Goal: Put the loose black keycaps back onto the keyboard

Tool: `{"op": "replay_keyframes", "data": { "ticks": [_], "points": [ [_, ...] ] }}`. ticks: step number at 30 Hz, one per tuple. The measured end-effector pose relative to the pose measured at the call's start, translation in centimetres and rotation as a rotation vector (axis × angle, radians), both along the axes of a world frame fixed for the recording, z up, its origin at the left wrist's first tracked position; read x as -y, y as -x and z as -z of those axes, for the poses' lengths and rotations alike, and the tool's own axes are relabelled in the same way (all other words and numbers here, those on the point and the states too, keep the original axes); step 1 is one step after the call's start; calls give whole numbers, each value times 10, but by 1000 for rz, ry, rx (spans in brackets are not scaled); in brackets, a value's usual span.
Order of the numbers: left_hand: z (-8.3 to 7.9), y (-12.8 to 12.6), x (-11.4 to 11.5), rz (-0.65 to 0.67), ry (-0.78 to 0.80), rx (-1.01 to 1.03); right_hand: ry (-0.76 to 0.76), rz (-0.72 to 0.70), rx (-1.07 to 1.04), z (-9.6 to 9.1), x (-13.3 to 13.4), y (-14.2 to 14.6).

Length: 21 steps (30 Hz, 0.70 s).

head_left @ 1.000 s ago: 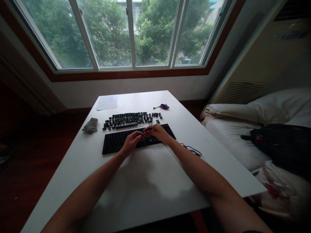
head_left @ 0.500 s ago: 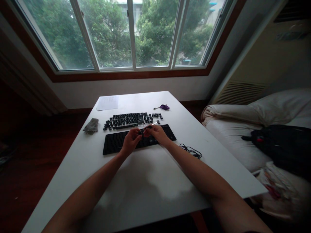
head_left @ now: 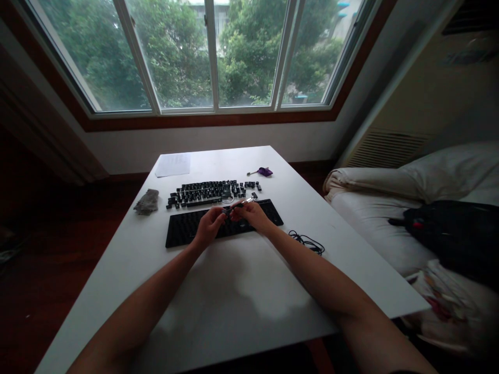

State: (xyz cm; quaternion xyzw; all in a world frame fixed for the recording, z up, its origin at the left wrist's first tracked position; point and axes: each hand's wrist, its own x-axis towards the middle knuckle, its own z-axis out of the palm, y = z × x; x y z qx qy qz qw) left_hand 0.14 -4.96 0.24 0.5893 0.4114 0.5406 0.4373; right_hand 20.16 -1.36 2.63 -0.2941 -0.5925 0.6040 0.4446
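Note:
My left hand [head_left: 211,224] and my right hand [head_left: 251,214] meet above the black keyboard [head_left: 183,228], which lies across the table with its keycaps largely off. In the left fingertips I pinch a small dark piece, perhaps a keycap; the fingers partly hide it. My right hand is closed on a slim tool that looks like a keycap puller [head_left: 249,200], its shiny end pointing up and right. Near that end is a small dark keycap [head_left: 254,196]. Just behind the hands sit rows of loose black keycaps [head_left: 200,193] and a thin white ring [head_left: 228,200].
A coiled black cable [head_left: 306,242] lies right of the keyboard. Left of the keycaps is a crumpled grey cloth [head_left: 147,202]. Farther back are a paper sheet [head_left: 172,165] and a brush with a purple part [head_left: 265,171]. The white table [head_left: 249,317] stands beside a couch [head_left: 362,223].
My hands stay nearly in place, with slight finger movement around the small piece. The dark keycap by the tool's shiny end appears turned a little.

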Motion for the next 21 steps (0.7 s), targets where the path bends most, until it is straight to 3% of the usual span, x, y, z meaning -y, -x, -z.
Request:
{"op": "replay_keyframes", "data": {
  "ticks": [8,16,21],
  "points": [
    [-6,1,2,33,75,98,-54,-88,103,-5,-1,-4],
    [-6,7,-3,192,309,306,-43,-175,88,-9,0,-10],
    [-5,8,-5,134,310,331,-34,-224,93,-8,-1,-12]
  ]
}}
